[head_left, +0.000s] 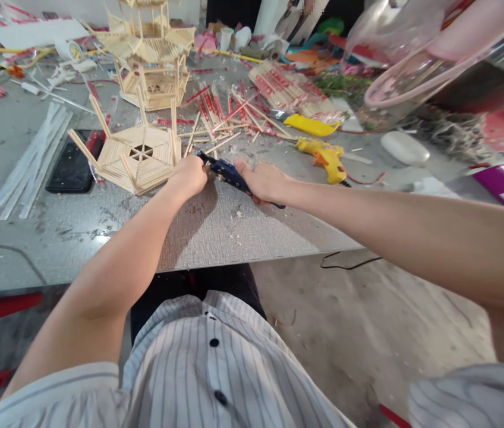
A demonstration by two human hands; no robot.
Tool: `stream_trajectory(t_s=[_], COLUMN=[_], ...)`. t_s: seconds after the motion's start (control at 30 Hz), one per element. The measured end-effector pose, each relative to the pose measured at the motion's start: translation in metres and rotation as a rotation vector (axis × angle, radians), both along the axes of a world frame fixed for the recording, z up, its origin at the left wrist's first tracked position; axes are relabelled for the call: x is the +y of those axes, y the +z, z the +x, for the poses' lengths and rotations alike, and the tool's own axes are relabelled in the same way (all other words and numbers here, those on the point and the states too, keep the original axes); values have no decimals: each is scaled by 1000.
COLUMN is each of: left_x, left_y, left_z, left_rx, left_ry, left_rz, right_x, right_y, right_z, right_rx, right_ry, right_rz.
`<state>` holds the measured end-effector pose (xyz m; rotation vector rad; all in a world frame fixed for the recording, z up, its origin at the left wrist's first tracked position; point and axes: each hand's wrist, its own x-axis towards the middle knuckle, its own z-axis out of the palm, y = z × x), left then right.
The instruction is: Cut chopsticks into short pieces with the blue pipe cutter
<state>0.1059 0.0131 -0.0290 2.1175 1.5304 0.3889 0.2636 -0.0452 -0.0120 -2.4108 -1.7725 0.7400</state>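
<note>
My right hand [264, 181] is wrapped round the handle of a dark blue cutter [225, 172] lying low over the grey table [100, 226]. My left hand [191, 175] is closed beside the tool's jaws, pinching something small that I cannot make out. Just left of that hand sits a hexagonal wooden-stick base [138, 156] with upright sticks at its corners. Behind it stands a taller wooden-stick pagoda model [151, 53].
A black phone [72, 169] and clear glue sticks [33, 160] lie at left. A yellow glue gun [327, 159], yellow comb [309, 125], packs of chopsticks [287, 89] and loose sticks are at right. A clear plastic container [408, 65] looms at top right.
</note>
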Motion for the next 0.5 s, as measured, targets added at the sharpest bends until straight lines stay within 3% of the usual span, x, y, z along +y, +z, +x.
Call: stream_trajectory(t_s=[0.17,0.27,0.4,0.5], left_x=[-3,-6,-6,-4], left_y=[5,9,11,9], left_z=[-3,-6,-6,-4], left_rx=[26,29,92,117], left_ry=[-30,-31,-49,2], left_rz=[-18,-40,-13,-14], right_x=[1,2,4,6], right_y=[1,2,3,8], right_z=[0,8,29,38], right_rx=[132,417,860,1110], right_ry=[-78,-160,-158,-127], right_rz=[-42,-104,-180,-95])
